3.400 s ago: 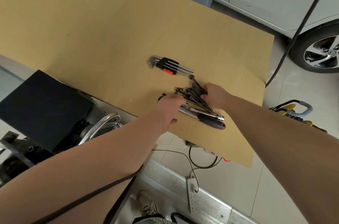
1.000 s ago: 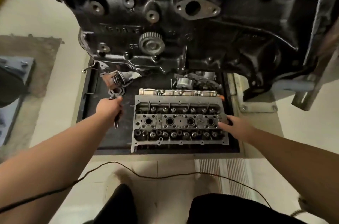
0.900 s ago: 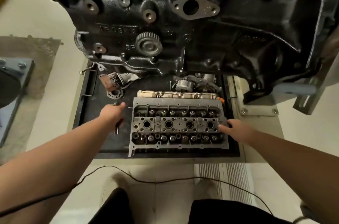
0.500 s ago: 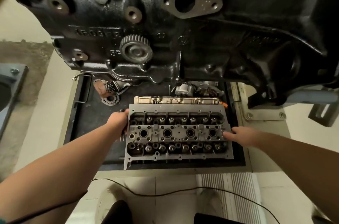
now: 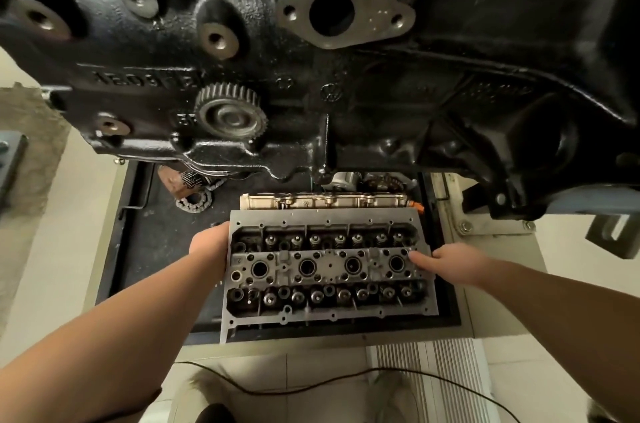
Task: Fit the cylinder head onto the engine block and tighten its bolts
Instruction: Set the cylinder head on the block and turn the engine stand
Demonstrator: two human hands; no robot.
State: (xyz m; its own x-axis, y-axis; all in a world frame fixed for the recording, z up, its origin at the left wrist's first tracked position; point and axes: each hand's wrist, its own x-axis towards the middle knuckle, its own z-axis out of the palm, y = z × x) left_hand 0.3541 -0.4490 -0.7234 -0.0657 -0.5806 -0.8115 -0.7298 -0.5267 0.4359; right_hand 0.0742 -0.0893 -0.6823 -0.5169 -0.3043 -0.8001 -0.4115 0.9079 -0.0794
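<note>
Step in hand: I grasp the cylinder head [image 5: 327,270] at lower centre. Left hand [image 5: 209,246] curls round its end; right hand [image 5: 453,265] pinches the opposite end. Next: lift level onto the engine block [image 5: 346,59] (bolts follow).

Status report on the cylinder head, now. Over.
Left hand grips cylinder head's left end, right hand on its right end. Head low in black tray, not on engine block. Block overhangs the tray's far end.
</note>
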